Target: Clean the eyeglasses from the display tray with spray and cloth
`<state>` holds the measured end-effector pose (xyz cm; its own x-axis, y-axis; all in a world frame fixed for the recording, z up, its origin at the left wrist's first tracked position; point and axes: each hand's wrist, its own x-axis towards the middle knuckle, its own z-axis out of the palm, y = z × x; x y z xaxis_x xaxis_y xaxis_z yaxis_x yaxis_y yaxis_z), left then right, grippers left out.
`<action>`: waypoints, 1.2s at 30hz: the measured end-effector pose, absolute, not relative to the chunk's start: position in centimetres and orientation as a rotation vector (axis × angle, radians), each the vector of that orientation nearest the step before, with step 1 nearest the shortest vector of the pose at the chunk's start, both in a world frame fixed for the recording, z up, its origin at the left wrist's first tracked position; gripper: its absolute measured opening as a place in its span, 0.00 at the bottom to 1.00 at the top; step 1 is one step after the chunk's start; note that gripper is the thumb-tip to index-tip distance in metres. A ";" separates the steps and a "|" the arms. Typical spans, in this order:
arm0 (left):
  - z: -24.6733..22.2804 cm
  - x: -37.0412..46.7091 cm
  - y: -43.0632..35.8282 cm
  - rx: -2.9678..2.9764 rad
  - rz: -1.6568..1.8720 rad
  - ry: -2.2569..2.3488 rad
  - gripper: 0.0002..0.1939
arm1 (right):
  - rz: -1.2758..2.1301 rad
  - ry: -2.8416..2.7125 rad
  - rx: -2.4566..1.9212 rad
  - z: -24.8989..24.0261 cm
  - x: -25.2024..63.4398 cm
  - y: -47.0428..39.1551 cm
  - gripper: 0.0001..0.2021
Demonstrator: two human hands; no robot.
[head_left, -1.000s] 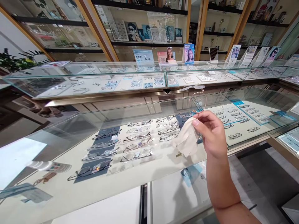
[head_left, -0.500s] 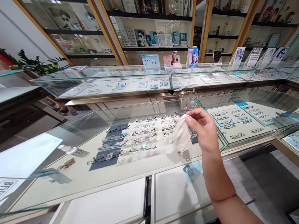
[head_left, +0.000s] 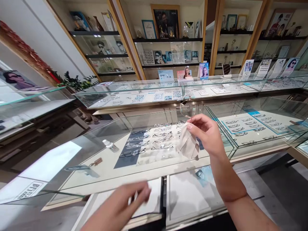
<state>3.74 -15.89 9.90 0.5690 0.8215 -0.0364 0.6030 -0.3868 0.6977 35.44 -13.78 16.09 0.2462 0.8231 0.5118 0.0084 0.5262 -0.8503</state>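
My right hand (head_left: 204, 130) is raised above the glass counter, its thumb and fingers pinching a pair of thin-rimmed eyeglasses (head_left: 188, 116) together with a beige cleaning cloth (head_left: 189, 144). One round lens stands up above the fingertips; the rest of the glasses is hard to make out. The zigzag-edged cloth hangs down below the thumb. At the lower middle, my left hand (head_left: 126, 199) is slightly blurred, with bent fingers, gaps between them and nothing visible in them. It is over the near side of the counter, apart from the glasses and cloth.
Under the hands is a glass display counter (head_left: 96, 181) with rows of eyeglasses (head_left: 163, 146). A white spray bottle (head_left: 110, 146) and a brown tag (head_left: 96, 162) are at its left. Another glass showcase (head_left: 134, 104) and shelves (head_left: 168, 40) with pictures stand behind.
My left hand has come into view from below. My right hand still holds the glasses and cloth, with the lens turned slightly. The view has shifted up and left.
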 end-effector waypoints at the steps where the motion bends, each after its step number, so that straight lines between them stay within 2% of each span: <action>1: 12.1 5.8 -14.6 2.100 0.599 1.103 0.24 | 0.676 -1.220 -0.855 16.2 35.1 -13.7 0.08; 3: 15.3 9.7 -12.2 2.008 0.938 0.988 0.22 | 0.688 -1.247 -0.832 16.4 34.3 -13.6 0.08; 4: 16.2 11.4 -11.1 1.972 1.000 0.903 0.23 | 0.682 -1.257 -0.823 16.4 33.9 -13.5 0.08; 12: 17.0 16.6 -7.3 1.863 0.890 0.508 0.33 | 0.528 -1.243 -0.820 17.1 32.1 -13.7 0.03; 16: 16.5 17.1 -6.7 1.806 0.908 0.442 0.30 | 0.558 -1.209 -0.802 16.8 32.2 -14.0 0.03; 22: 14.8 17.7 -6.6 1.803 0.881 0.370 0.25 | 0.668 -1.172 -0.748 15.7 33.1 -13.4 0.09; 25: 14.2 17.6 -7.0 1.762 0.923 0.368 0.23 | 0.834 -1.138 -0.692 15.5 33.2 -13.1 0.10; 29: 13.7 17.3 -7.5 1.658 0.933 0.365 0.24 | 1.110 -1.022 -0.622 15.4 32.7 -13.0 0.13; 36: 13.8 16.9 -8.5 1.520 0.941 0.446 0.27 | 1.285 -0.843 -0.606 15.1 32.0 -12.7 0.16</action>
